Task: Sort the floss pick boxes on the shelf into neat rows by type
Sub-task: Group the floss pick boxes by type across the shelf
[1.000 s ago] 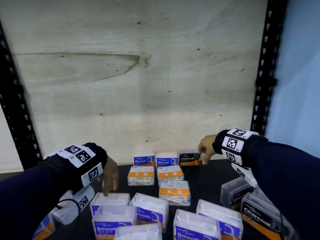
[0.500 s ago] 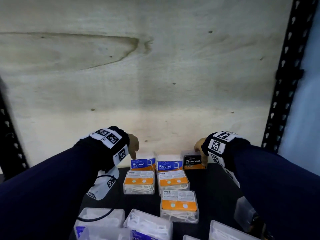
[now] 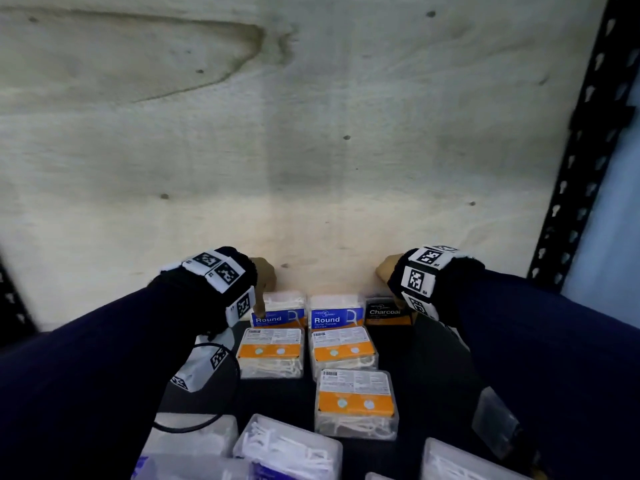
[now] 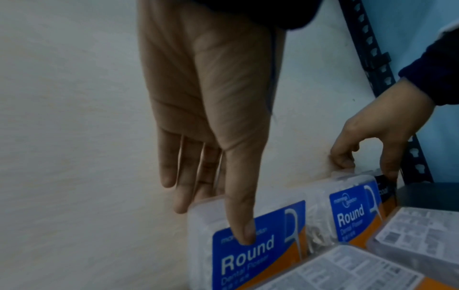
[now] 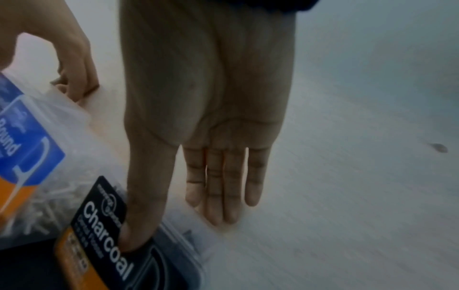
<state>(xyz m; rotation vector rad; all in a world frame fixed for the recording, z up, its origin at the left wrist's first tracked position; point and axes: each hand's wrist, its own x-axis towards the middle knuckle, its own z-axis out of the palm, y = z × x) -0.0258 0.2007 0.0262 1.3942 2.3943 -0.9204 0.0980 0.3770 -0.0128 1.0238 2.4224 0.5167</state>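
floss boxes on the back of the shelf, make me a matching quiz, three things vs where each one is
Things:
1. Charcoal box
2. left-hand Round box
3. middle Round box

Places:
A. between the two other back-row boxes
B. pinched by the right hand, thumb on its label
C. pinched by the left hand, thumb on its label

Pairs: 1-B, 2-C, 3-A

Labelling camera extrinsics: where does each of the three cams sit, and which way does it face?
Head: on the head, facing forward-down at the shelf back row; both sleeves and wrist bands show.
Left wrist: along the left hand, thumb on the left Round box.
Right wrist: along the right hand, thumb on the Charcoal box.
Shared: both wrist views show the other hand and the middle Round box.
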